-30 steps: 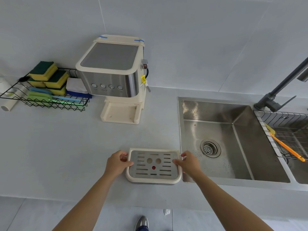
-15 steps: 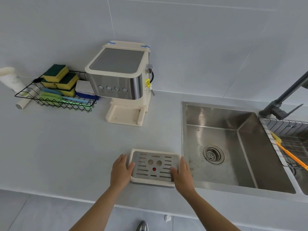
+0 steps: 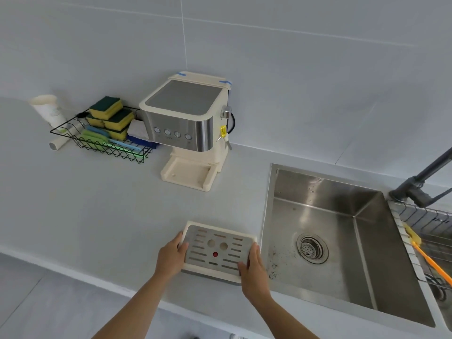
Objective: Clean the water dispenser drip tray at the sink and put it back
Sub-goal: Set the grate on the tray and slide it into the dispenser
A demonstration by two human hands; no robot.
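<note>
drip tray [image 3: 215,252] left of sink [image 3: 342,243]

The near drip tray [image 3: 218,250] is cream-rimmed with a slotted silver grate and a red dot. The far dispenser [image 3: 188,123] is cream and steel. Yellow-green sponges [image 3: 106,108] fill a black wire basket [image 3: 97,143]. The steel sink [image 3: 342,241] is dark-speckled.

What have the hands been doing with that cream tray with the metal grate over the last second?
Both hands slid from the side edges of the cream drip tray with the slotted metal grate toward its near corners: left hand, right hand. Tray remains on the grey counter beside the steel sink; cream dispenser untouched.
</note>
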